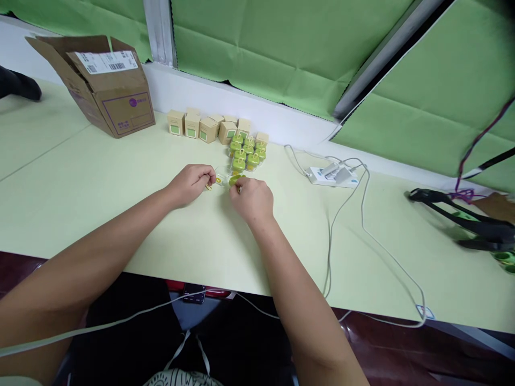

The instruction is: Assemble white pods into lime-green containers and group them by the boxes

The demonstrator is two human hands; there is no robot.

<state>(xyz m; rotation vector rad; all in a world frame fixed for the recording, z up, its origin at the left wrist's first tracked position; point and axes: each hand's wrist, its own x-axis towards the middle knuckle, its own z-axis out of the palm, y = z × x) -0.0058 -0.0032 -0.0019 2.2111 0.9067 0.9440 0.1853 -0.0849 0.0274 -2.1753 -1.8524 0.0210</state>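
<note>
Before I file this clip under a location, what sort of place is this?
Probably a small packing or assembly bench. A row of little cartons lines the wall, green jars cluster beside them, and an opened shipping box sits on the pale table.

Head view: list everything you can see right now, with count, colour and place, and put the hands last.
Table: one, pale yellow-green, fills the lower view.
Cardboard box: one, brown, open, far left on the table.
Small cartons: about seven, tan with green labels, in a row by the white wall ledge.
Green items: a cluster, exact count unclear, just in front of the cartons.
Power strip: one, white, right of centre, with grey cables trailing to the table edge.
Black strap object: one, far right.
Green sheeting: covers the wall behind.
Small clear piece: one, between the hands.
Left hand: pinching the clear piece.
Right hand: holding a small green piece.
</note>
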